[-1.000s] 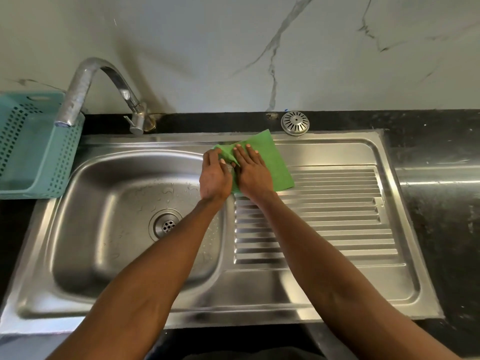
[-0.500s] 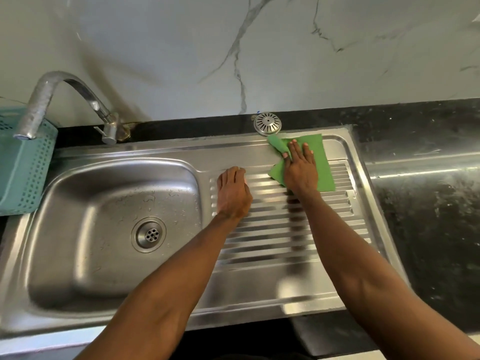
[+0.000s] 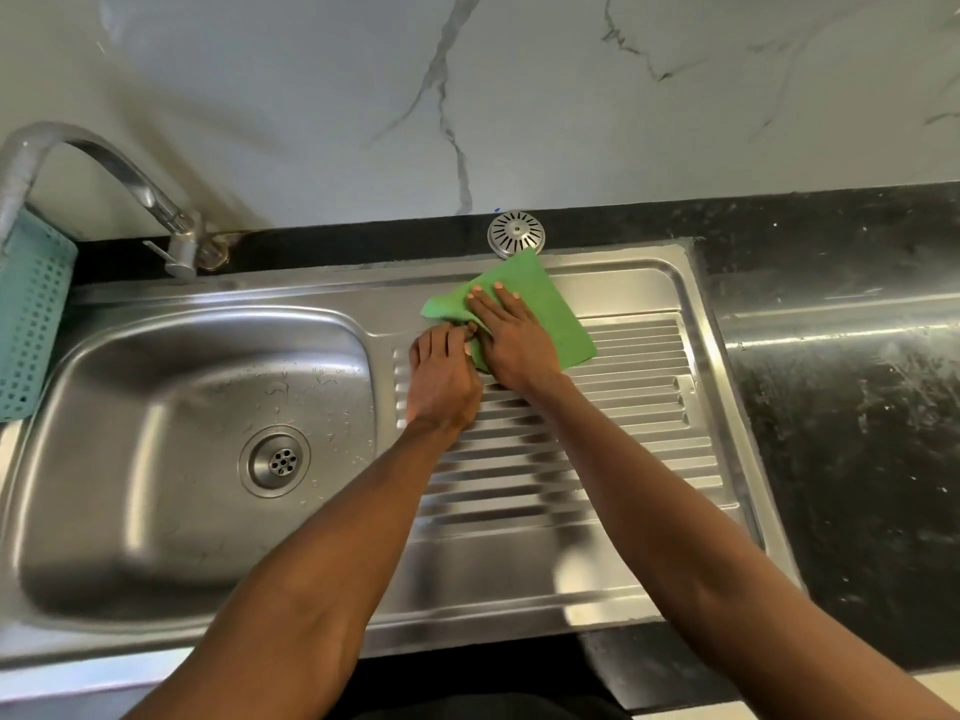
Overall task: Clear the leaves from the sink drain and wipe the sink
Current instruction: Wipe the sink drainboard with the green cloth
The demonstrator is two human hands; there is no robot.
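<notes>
A green cloth (image 3: 550,309) lies on the far part of the steel sink's ribbed drainboard (image 3: 613,433). My right hand (image 3: 511,337) lies flat on it with straight fingers pressing down. My left hand (image 3: 441,374) rests right beside it on the drainboard, its fingertips at the cloth's crumpled left edge; whether they pinch the cloth is unclear. The sink basin (image 3: 130,459) at left holds water drops, and its drain (image 3: 280,459) shows no leaves.
A curved tap (image 3: 104,163) rises at the back left. A teal plastic basket (image 3: 31,314) sits at the left edge. A round metal strainer (image 3: 516,232) lies on the black counter (image 3: 857,433) behind the cloth. A marble wall backs the counter.
My right hand slid the cloth back left along the drainboard after moving it right. My left hand, which lay apart on the ribs, has come up against the cloth's left edge.
</notes>
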